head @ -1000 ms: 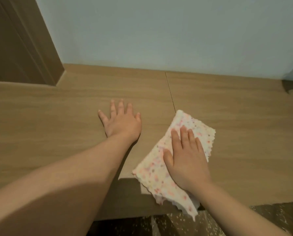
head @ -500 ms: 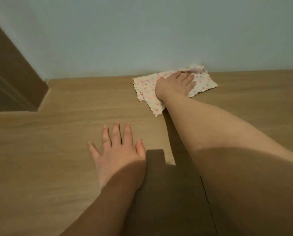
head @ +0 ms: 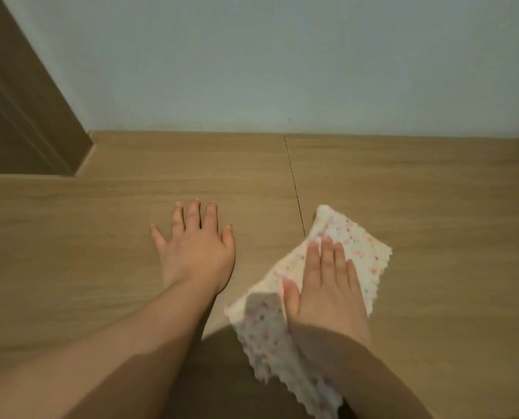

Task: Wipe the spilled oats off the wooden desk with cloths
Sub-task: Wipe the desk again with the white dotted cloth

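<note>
White spotty cloth [head: 357,243] has slid back from the wall [head: 282,71] to the desk's [head: 433,192] near edge under the right hand [head: 327,285], fingers together. Left hand [head: 196,252] lies flat, fingers spread. No oats show; wiping seems nearly done.

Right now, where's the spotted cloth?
In the head view the spotted cloth lies right of centre on the wooden desk, by the seam, under the flat right hand.
</note>
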